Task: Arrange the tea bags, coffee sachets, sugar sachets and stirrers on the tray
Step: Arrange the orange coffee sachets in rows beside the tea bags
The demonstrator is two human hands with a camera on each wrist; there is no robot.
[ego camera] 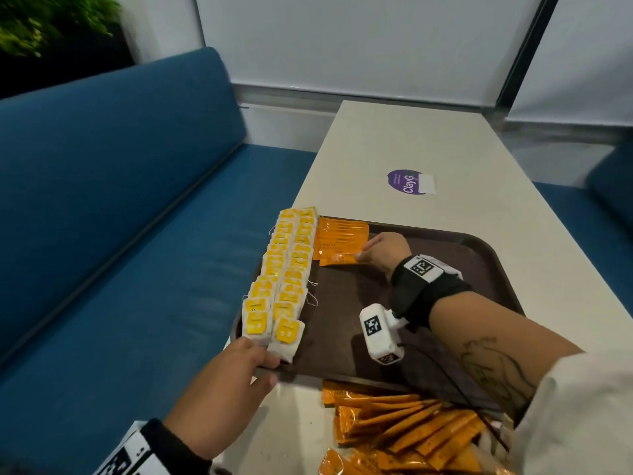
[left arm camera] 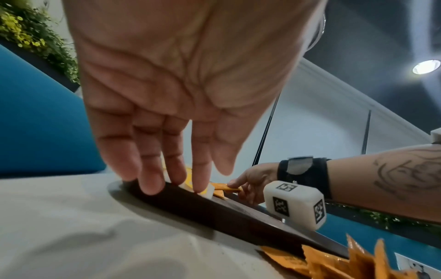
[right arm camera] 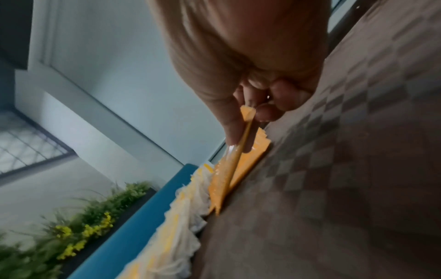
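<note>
A brown tray (ego camera: 342, 320) lies on the white table (ego camera: 411, 138). Two rows of yellow tea bags (ego camera: 287, 269) run along its left edge. Beside them at the far end sits a stack of orange coffee sachets (ego camera: 339, 236). My right hand (ego camera: 363, 252) pinches one orange coffee sachet (ego camera: 337, 259) by its end, low against that stack; the pinch shows in the right wrist view (right arm camera: 248, 117). My left hand (ego camera: 267, 365) rests straight-fingered on the tray's near left corner, fingertips (left arm camera: 200, 186) touching the nearest tea bag (left arm camera: 207, 191). No sugar sachets or stirrers can be made out.
A loose pile of orange sachets (ego camera: 411, 430) lies on the table in front of the tray's near edge. A blue sofa bench (ego camera: 120, 200) runs along the table's left side. A purple sticker (ego camera: 407, 181) marks the table beyond the tray.
</note>
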